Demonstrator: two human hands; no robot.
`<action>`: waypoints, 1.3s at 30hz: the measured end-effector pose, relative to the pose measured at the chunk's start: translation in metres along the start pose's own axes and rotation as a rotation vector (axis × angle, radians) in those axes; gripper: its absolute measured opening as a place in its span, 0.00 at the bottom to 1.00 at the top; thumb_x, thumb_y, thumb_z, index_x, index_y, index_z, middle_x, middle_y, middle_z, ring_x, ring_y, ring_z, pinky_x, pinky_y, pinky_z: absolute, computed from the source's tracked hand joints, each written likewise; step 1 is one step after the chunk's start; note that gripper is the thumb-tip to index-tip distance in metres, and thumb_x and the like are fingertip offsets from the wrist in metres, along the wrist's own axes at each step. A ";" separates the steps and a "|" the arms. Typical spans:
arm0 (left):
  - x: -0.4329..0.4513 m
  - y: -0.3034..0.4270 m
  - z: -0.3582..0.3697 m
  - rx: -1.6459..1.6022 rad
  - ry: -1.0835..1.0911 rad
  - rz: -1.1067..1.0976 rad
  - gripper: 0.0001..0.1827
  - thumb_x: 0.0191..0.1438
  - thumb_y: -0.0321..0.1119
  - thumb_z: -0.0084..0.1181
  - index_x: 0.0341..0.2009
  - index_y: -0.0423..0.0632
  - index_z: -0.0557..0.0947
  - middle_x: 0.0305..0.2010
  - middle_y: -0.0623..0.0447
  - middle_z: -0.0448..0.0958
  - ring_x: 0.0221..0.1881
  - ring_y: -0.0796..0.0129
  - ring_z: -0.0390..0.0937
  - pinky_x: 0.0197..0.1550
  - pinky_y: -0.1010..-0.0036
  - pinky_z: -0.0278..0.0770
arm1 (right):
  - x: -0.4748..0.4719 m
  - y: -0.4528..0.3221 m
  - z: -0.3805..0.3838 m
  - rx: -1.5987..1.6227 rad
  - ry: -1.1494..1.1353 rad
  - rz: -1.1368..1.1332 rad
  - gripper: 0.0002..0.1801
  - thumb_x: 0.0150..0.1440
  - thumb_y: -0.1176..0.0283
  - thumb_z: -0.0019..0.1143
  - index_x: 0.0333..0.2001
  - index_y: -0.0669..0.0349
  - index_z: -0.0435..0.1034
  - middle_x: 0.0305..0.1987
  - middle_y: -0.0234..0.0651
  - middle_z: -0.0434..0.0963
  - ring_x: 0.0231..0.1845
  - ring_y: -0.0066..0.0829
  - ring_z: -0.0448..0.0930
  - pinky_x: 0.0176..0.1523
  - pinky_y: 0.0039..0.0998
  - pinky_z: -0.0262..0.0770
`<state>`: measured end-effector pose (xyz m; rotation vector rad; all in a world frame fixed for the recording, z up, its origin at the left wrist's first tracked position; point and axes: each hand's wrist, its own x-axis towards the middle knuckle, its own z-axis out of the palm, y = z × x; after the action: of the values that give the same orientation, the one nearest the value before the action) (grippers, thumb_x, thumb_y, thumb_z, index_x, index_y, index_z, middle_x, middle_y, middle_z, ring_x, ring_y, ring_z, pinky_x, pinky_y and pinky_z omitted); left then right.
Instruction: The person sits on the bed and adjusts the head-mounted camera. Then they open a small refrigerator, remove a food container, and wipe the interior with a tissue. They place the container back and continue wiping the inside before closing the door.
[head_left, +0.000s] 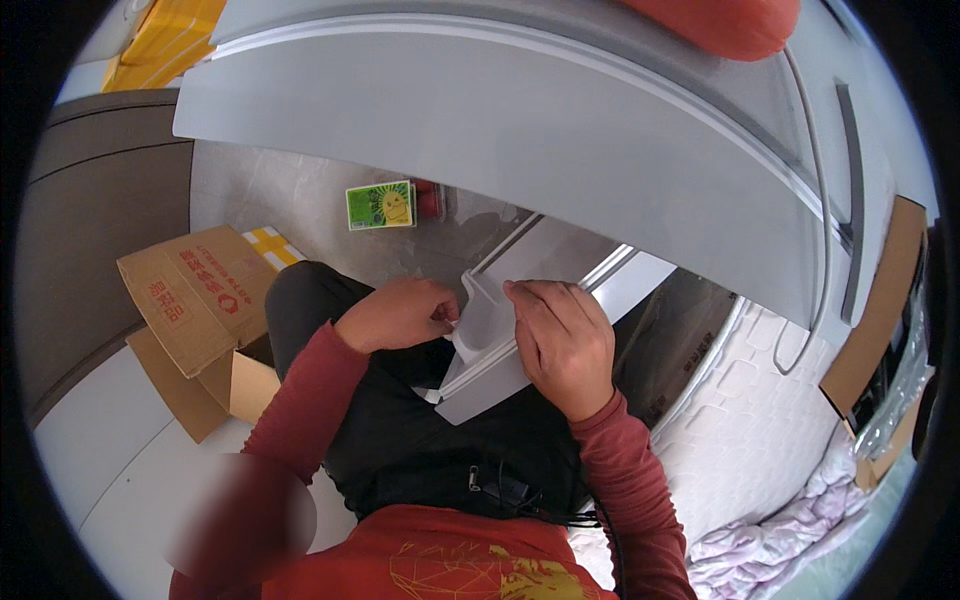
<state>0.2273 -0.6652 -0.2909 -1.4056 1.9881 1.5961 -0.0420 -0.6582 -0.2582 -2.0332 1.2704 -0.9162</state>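
Observation:
A pale grey moulded plastic panel (484, 315) with a raised rim and a straight white front edge stands before my lap, like the inner side of an appliance door. At its left edge my left hand (401, 315) pinches a small white piece (451, 327) between thumb and fingertips; what it is cannot be made out. Over the panel's right side is my right hand (564, 341), fingers bent and close together. Its palm is turned away, so whether it grips the edge is hidden. Beyond them spreads a large grey appliance surface (495, 112).
An open cardboard box (202, 300) stands at the left. On the tiled floor lies a green and yellow packet (381, 205) beside a clear red-filled container (430, 200). A white cable (823, 225) hangs at the right, near a white quilted mattress (739, 420). Something orange-red (735, 26) rests on top.

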 end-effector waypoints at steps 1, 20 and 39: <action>-0.006 0.003 0.000 -0.050 0.031 -0.010 0.10 0.59 0.36 0.68 0.42 0.43 0.87 0.36 0.44 0.87 0.39 0.51 0.86 0.43 0.60 0.81 | 0.000 0.000 0.000 0.001 -0.003 0.000 0.19 0.50 0.86 0.67 0.48 0.66 0.82 0.45 0.39 0.85 0.42 0.42 0.84 0.47 0.38 0.81; -0.021 0.006 0.009 -0.213 0.156 -0.032 0.09 0.61 0.33 0.70 0.41 0.41 0.88 0.36 0.47 0.87 0.37 0.58 0.87 0.42 0.64 0.82 | -0.004 0.000 0.005 -0.068 -0.036 0.005 0.20 0.49 0.82 0.65 0.48 0.62 0.83 0.45 0.35 0.85 0.42 0.39 0.83 0.48 0.37 0.80; 0.042 -0.030 0.046 -0.048 0.251 -0.035 0.07 0.62 0.36 0.66 0.38 0.46 0.88 0.37 0.45 0.88 0.40 0.46 0.86 0.43 0.53 0.81 | -0.002 -0.002 0.005 -0.065 -0.062 -0.004 0.21 0.48 0.83 0.64 0.48 0.61 0.83 0.45 0.36 0.85 0.44 0.41 0.84 0.50 0.39 0.80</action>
<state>0.2120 -0.6461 -0.3557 -1.7244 2.0558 1.5275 -0.0378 -0.6553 -0.2604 -2.0988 1.2783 -0.8165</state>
